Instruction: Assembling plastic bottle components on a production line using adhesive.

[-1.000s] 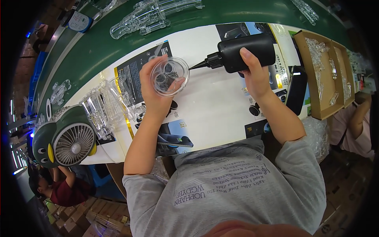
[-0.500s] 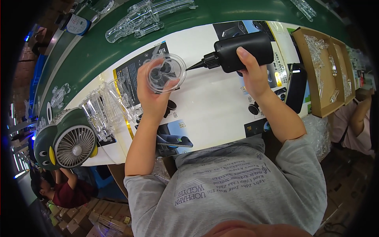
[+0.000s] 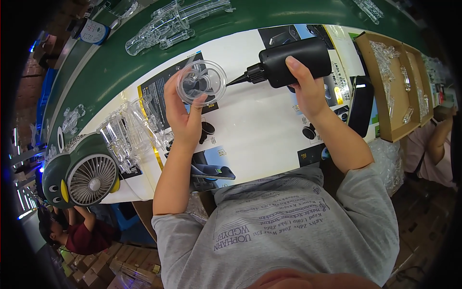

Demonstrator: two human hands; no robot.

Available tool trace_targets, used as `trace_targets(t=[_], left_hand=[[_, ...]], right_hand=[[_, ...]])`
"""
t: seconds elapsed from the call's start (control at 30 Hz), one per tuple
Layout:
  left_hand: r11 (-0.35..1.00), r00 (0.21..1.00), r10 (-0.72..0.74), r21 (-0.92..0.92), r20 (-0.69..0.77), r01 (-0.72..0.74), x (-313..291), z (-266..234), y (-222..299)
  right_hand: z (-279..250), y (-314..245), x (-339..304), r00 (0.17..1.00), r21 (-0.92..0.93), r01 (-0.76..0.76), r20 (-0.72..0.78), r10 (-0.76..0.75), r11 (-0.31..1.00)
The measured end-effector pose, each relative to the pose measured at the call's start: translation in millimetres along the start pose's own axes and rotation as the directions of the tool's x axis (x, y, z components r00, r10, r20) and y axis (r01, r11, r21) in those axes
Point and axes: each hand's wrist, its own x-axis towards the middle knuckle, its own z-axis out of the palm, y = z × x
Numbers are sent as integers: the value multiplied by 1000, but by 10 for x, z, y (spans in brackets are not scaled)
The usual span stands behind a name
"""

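Note:
Over the white printed sheet (image 3: 262, 115), my left hand (image 3: 182, 108) grips a clear, round-rimmed plastic piece (image 3: 221, 89) with its round end facing up. Curved clear shapes show inside the rim. My right hand (image 3: 308, 89) is wrapped round a black squeeze bottle (image 3: 296, 60) with a ribbed collar, tilted on its side. Its thin pointed nozzle (image 3: 237, 81) reaches the right edge of the clear piece's rim; whether the tip touches it I cannot tell.
Left of my arm lie several clear plastic parts (image 3: 118, 139) and a green desk fan (image 3: 91, 178). A phone (image 3: 211, 172) rests near the table's front edge. At right are a black case (image 3: 361, 103) and a cardboard tray (image 3: 397, 126) of clear parts. Beyond runs a green surface (image 3: 250, 14).
The clear piece has turned a little in my left hand, and my left thumb now lies lower along its rim. The bottle has shifted slightly left. Clear parts on the green surface have slid left.

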Motion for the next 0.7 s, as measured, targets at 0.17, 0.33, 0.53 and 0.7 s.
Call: trace_targets(t=[0.17, 0.33, 0.53, 0.7], left_hand=[[998, 999, 24, 49, 25, -25, 18, 3, 14], [999, 999, 35, -38, 5, -35, 30, 33, 41], [999, 998, 49, 22, 27, -50, 51, 11, 35], [1000, 1000, 13, -8, 28, -13, 27, 3, 38]], right_hand=[[-12, 1, 4, 999, -22, -38, -25, 37, 999], [-24, 12, 9, 999, -27, -43, -31, 42, 999], [-17, -7, 10, 998, -27, -47, -47, 45, 999], [-28, 13, 16, 999, -14, -37, -27, 36, 999]])
